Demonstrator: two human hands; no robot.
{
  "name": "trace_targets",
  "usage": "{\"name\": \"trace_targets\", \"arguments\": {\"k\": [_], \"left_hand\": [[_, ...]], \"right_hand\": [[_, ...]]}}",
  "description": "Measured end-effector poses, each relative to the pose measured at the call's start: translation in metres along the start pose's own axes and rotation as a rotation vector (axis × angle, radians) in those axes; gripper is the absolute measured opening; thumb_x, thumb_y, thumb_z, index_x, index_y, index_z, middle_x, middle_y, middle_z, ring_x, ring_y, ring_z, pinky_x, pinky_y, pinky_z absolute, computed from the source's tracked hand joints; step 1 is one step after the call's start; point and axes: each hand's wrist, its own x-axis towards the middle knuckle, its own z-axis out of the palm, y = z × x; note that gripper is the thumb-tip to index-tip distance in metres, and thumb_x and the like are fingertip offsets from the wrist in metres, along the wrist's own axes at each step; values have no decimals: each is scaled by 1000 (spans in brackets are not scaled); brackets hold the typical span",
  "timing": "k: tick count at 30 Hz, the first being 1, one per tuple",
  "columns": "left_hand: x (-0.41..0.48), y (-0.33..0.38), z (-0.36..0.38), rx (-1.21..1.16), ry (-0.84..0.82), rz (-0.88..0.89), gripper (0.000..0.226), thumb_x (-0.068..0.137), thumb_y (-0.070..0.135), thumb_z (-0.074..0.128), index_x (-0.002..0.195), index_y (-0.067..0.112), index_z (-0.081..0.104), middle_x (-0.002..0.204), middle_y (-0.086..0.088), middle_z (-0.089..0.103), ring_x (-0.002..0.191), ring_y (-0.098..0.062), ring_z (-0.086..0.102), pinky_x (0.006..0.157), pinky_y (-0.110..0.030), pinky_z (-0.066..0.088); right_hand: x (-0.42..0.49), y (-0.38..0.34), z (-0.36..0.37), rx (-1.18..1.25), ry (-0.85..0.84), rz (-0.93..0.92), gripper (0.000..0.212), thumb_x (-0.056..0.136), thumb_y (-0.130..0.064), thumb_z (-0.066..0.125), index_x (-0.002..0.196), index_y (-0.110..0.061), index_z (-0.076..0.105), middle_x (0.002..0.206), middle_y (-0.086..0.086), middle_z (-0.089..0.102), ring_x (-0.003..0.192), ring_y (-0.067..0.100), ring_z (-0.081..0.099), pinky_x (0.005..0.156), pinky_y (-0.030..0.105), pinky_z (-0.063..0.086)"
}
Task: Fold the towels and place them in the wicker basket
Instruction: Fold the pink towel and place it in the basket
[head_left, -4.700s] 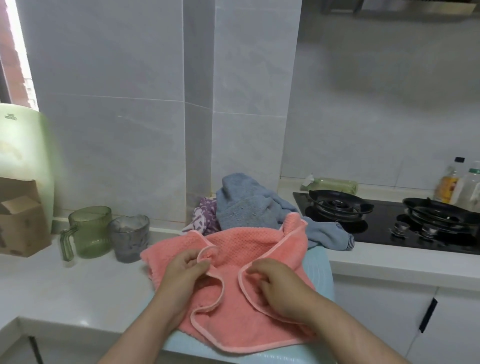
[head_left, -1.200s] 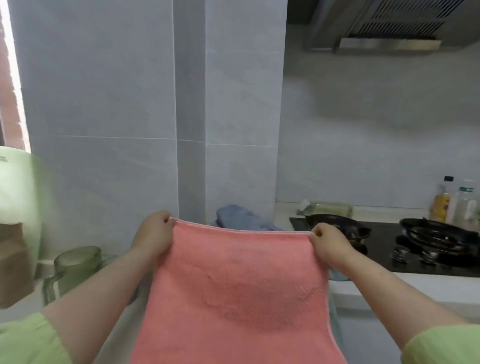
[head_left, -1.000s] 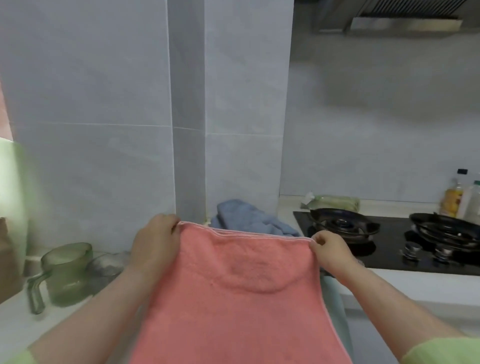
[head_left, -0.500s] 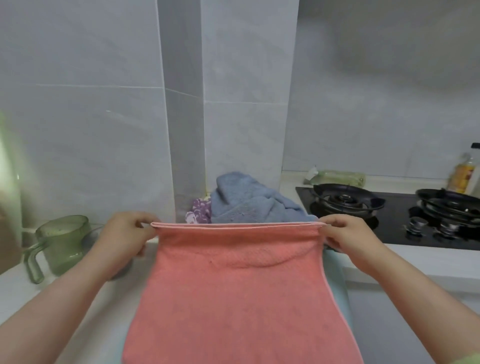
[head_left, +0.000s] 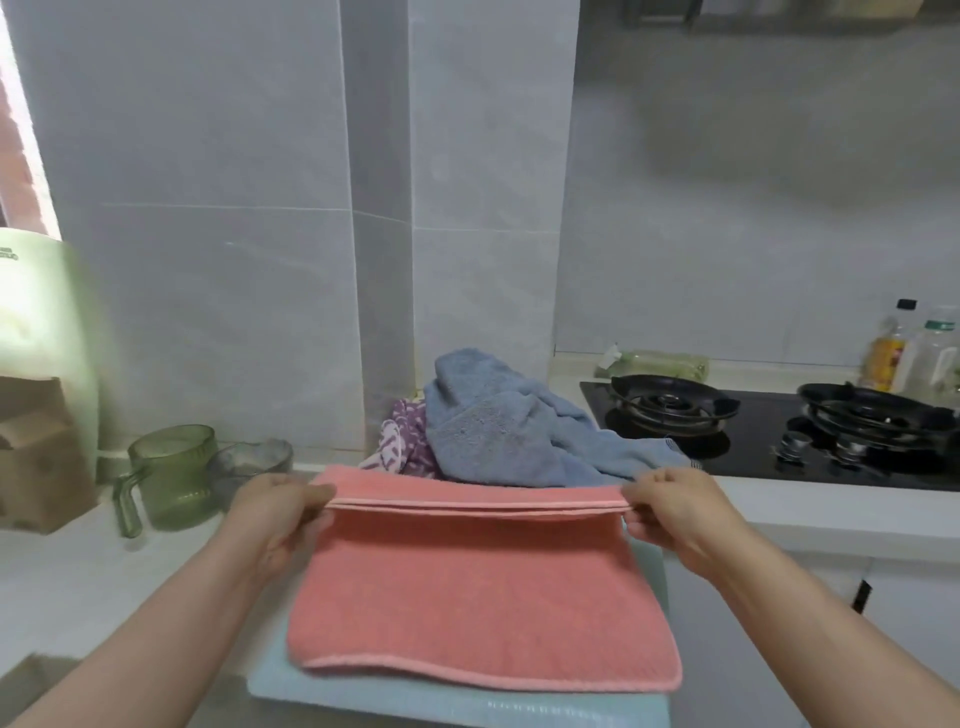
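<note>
A pink towel (head_left: 478, 587) lies doubled over on a pale blue surface (head_left: 467, 704) at the counter's front edge. My left hand (head_left: 280, 512) pinches the towel's far left corners and my right hand (head_left: 670, 506) pinches the far right corners, so the paired edges are stretched between them. Behind the pink towel sits a crumpled blue-grey towel (head_left: 509, 431), and a purple patterned cloth (head_left: 402, 444) shows at its left. No wicker basket is in view.
A green mug (head_left: 171, 478) and a grey cup (head_left: 249, 465) stand on the white counter (head_left: 78, 577) to the left, beside a cardboard box (head_left: 36, 462). A black gas hob (head_left: 779, 426) lies to the right, with bottles (head_left: 914, 353) at the wall.
Both hands have lowered the pink towel from hanging in the air onto the pale blue surface, and it now lies folded in half with its far edges together.
</note>
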Motion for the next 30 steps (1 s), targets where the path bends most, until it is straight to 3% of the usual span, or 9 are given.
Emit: {"name": "trace_targets", "arguments": {"k": [4,9,12,16,19,24,28,30], "left_hand": [[-5,-5,-16,-74,-22,-121,9,88,-5,62,82,0,58,65,-11,55,32,-8,53,35,-19,49],[-17,-11,-31,-26,-81,-93,10,88,-7,60,83,1,59,50,-6,59,40,-9,57,39,-19,51],[-26,-15,-38,-21,-95,-120,8,89,-7,59,96,-4,59,72,-15,60,62,-19,58,42,-22,54],[-43,-20,-44,72,-150,-207,7,92,-3,56,99,-4,58,87,-19,66,69,-28,66,57,-40,60],[-48,-21,-47,230,-140,-196,5,90,0,60,94,-2,60,77,-17,69,69,-28,65,53,-33,58],[-54,-26,-48,414,-153,-173,6,88,3,66,88,0,60,68,-14,63,67,-26,59,61,-33,53],[-56,-19,-46,131,-230,-323,4,92,0,57,91,0,53,79,-19,60,74,-31,62,63,-42,59],[-59,-15,-48,-79,-301,-474,17,85,-3,57,101,-3,51,89,-23,57,78,-35,62,67,-47,55]], "right_hand": [[-14,6,-5,189,-12,191,2,86,6,64,85,5,63,76,17,60,62,21,57,43,26,56],[-30,22,-15,208,-64,268,10,88,6,63,98,7,62,85,18,59,66,19,57,41,22,54],[-46,27,-19,157,-63,296,4,89,4,62,92,6,62,82,17,59,64,22,57,39,26,54],[-63,35,-25,78,-93,318,3,91,0,59,89,2,60,82,16,59,68,26,60,50,35,59],[-67,41,-28,-9,-68,274,2,89,-2,61,91,-3,60,83,16,60,67,23,57,60,32,54],[-74,48,-29,-62,-59,257,4,87,0,62,87,-4,63,75,14,62,62,22,54,59,29,48],[-77,52,-30,-66,-62,255,7,86,1,62,85,-6,61,72,14,60,59,21,53,58,28,47],[-77,52,-30,-63,-68,263,7,87,1,62,85,-5,61,71,13,60,59,21,53,58,28,47]]}}
